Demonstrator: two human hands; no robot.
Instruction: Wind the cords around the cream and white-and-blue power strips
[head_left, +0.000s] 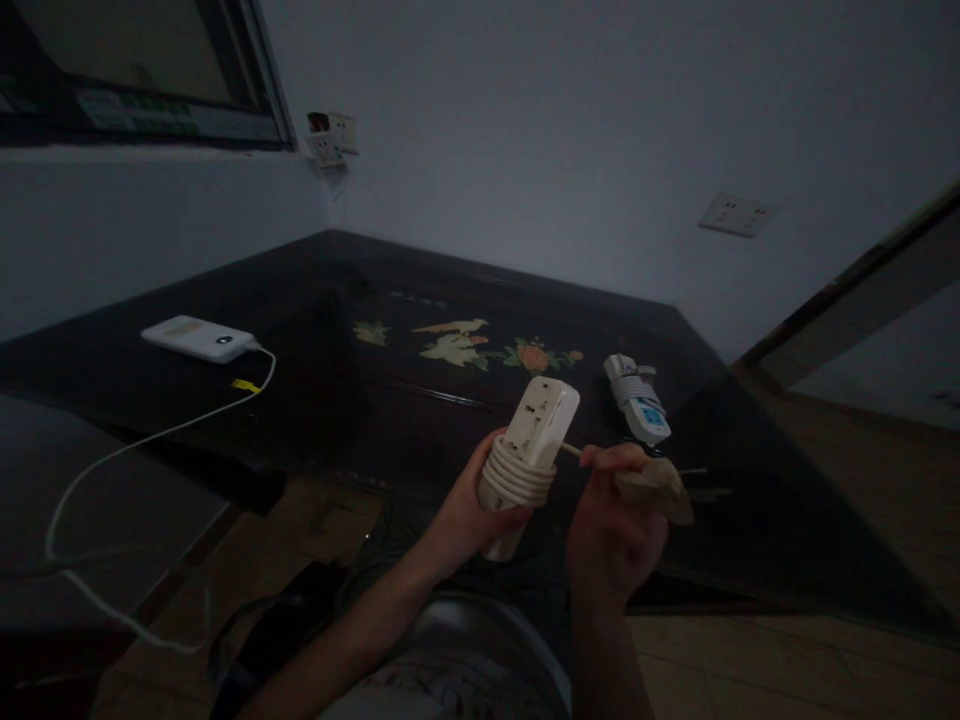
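Note:
My left hand (480, 500) is wrapped around a white power strip (543, 412), which tilts upward over the near edge of the table. Several turns of its white cord (517, 476) are wound about the strip's middle. To the right, my right hand (616, 525) is closed on the plug (656, 490) at the cord's end, its prongs pointing right. A short length of cord runs from the strip to my right fingers. Beyond my right hand, a second white power strip (637, 400) with a blue part lies on the table, its cord wound around it.
The dark table (315, 400) bears a painted bird and flowers. At its left lies a white power bank-like device (199, 339) with a white cable (150, 437) hanging over the edge, a yellow tag (245, 386) beside it. Wall sockets (736, 214) and a loose socket (327, 150) are behind.

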